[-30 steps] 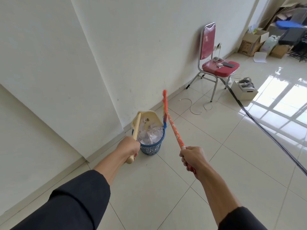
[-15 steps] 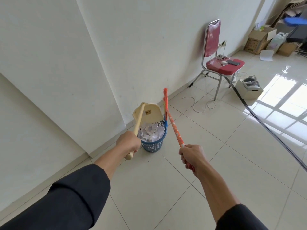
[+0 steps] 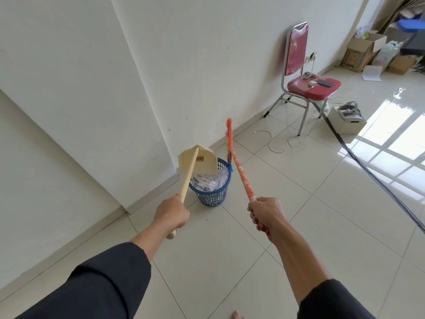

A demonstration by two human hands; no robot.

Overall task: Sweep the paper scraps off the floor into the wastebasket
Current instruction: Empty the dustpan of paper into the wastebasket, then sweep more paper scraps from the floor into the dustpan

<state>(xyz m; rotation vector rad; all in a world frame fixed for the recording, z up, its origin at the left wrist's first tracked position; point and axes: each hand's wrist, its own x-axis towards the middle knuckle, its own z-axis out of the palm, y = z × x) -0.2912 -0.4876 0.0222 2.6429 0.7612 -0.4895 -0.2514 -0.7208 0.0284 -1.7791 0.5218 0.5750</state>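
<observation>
A small blue wastebasket stands on the tiled floor by the white wall, filled with white paper scraps. My left hand grips the wooden handle of a cream dustpan, which is tipped over the basket's far left rim. My right hand grips the orange patterned handle of a broom; its orange and blue bristle head sticks up just beyond the basket's right side.
A red padded chair with a phone and chargers on its seat stands by the wall at the right. A white cable and a black cable lie on the floor. A white box and cardboard boxes sit farther back.
The dustpan has tipped up further over the basket, its back now facing me, and the scraps lie in the basket. The broom has stayed beside the basket.
</observation>
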